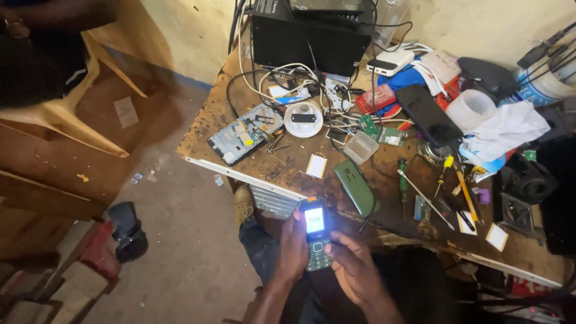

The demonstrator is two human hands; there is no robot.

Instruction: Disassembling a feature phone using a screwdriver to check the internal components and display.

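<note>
Both-hand grip, left hand (293, 249) and right hand (354, 270), closed around lit keypad phone (316, 233), screen up for viewing, just below worktop (288, 167) edge.

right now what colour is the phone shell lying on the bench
Dark green, seen in the head view: the phone shell.

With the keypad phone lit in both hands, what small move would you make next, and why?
Probably press a key with the right thumb. The phone is cradled in the left hand, its screen lit, and the right hand already rests at the keypad. The green back cover lies apart on the table, so the lit phone looks under test.
</note>
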